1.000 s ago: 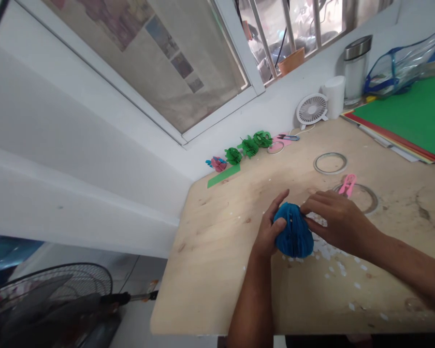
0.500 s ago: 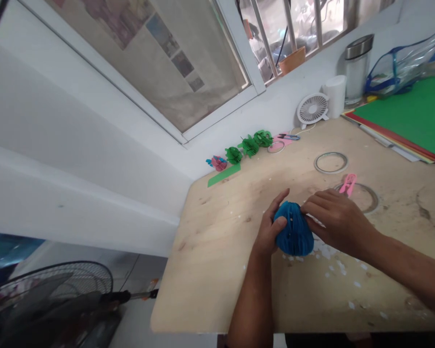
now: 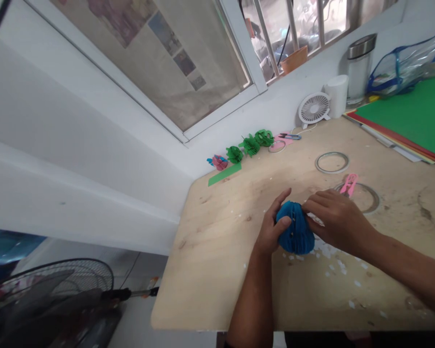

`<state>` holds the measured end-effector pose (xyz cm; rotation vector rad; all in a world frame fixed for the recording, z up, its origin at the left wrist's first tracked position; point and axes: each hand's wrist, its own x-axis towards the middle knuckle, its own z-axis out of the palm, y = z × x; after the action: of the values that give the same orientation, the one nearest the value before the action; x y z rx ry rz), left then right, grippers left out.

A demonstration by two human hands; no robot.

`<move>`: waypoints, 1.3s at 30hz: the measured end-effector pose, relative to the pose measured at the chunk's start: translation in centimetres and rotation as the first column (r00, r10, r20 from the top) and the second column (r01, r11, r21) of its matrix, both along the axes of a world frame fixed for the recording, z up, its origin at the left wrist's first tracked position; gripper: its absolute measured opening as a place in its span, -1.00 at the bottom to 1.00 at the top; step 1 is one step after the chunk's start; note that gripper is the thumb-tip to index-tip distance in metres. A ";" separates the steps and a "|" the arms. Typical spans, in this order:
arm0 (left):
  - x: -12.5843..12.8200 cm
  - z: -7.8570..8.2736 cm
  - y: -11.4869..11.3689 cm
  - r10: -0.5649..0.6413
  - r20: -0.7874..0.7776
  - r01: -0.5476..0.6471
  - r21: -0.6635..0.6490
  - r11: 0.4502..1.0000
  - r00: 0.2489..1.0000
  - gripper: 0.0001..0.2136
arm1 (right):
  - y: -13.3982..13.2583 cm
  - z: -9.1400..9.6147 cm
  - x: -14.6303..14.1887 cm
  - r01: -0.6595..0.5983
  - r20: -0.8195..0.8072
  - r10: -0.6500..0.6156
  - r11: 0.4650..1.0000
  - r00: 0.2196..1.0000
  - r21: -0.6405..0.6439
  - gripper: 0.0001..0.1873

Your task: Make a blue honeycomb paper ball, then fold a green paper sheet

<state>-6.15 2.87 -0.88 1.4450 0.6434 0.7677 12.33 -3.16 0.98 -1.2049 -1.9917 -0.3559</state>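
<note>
A blue folded-paper ball sits between both hands, just above the wooden table. My left hand cups its left side, thumb pressed on the front and forefinger raised over the top. My right hand pinches the ball's upper right edge with bent fingers. Several white paper scraps lie under and beside the ball.
Pink clippers and two round rings lie behind my right hand. Green paper shapes, a green strip, a small white fan, a metal-lidded jar and stacked coloured sheets line the back. A floor fan stands lower left.
The ball has turned slightly and dropped a little between my hands; my left thumb has shifted onto its front. Both hands stay in place.
</note>
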 end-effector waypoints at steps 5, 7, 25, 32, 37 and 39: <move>0.1 0.3 -0.1 0.013 0.018 -0.013 -0.001 1.000 1.000 -0.14 | 0.1 -0.2 -0.1 0.022 0.003 -0.022 1.000 1.000 0.018 -0.79; 0.1 0.4 -0.2 0.007 0.042 -0.006 -0.025 1.000 0.999 -0.14 | 0.1 -0.2 0.0 0.014 -0.032 -0.014 1.000 0.999 0.015 -0.80; 0.0 1.0 -0.6 -0.007 0.083 0.008 -0.017 1.000 0.997 -0.16 | -0.2 0.4 -0.1 -0.041 -0.075 0.042 0.999 0.996 0.023 -0.84; 0.1 0.7 -0.4 0.003 0.075 -0.001 -0.035 0.999 0.997 -0.12 | -0.4 0.1 -0.4 -0.003 -0.123 0.001 1.000 0.992 -0.022 -0.84; 0.2 0.5 -0.4 0.002 0.090 0.004 -0.063 0.998 0.996 -0.15 | -0.4 -0.5 -0.6 -0.011 -0.166 0.002 0.999 0.986 -0.051 -0.87; 0.2 0.5 -0.4 0.007 0.093 0.000 -0.077 0.997 0.996 -0.15 | -0.3 -0.8 -0.7 -0.025 -0.189 0.011 0.997 0.982 -0.074 -0.87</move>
<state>-5.94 2.43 -0.42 1.3304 0.5974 0.8006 11.67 -3.49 0.14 -1.2200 -1.8652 -0.1517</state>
